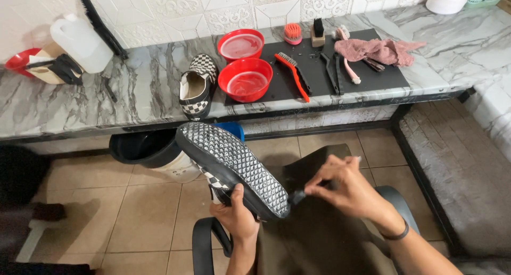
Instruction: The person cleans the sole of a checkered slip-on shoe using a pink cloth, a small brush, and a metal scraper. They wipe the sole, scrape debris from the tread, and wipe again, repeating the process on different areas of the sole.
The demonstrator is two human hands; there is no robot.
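Checkered shoe (234,166) sole-up, gripped by left hand (237,216); right hand (346,190) pinches small dark brush (298,196), mostly hidden.

A grey-veined marble counter (133,88) runs along a wall of white embossed tiles (223,9) (floral relief). Below lies a beige tiled floor (138,216); 1 marble bench (458,163) stands right.
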